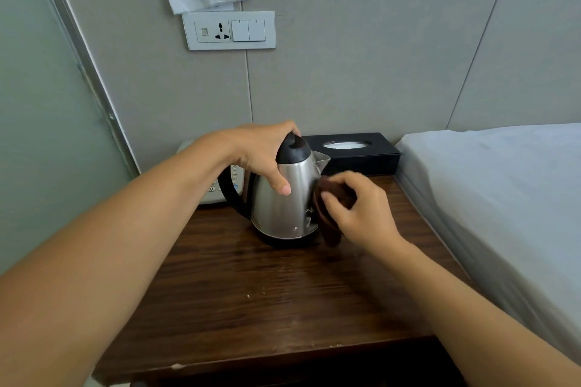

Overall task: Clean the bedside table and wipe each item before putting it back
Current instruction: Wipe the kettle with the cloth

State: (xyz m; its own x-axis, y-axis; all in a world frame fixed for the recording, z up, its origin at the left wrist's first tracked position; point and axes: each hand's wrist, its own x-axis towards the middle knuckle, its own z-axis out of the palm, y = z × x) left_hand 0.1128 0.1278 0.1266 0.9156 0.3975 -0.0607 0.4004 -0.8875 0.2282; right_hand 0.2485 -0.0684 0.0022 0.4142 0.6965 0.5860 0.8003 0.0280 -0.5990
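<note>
I judge I'm mid-wipe on the kettle point(284, 198), upright on the bedside table point(239, 286). My left hand point(264, 154) clamps its lid; my right hand point(358, 210) pinches a brown cloth point(327, 217) against its side. Next: turn it. Beyond my right hand, the tissue box point(355, 152) shows tissue.

Front half of desk point(251, 292) bare wood, room for my arms to pass. Kettle point(283, 207) stands mid-desk; phone point(220, 188) just behind it on the left, tissue box point(355, 154) against the wall. Bed point(503, 198) closes off the right edge.
</note>
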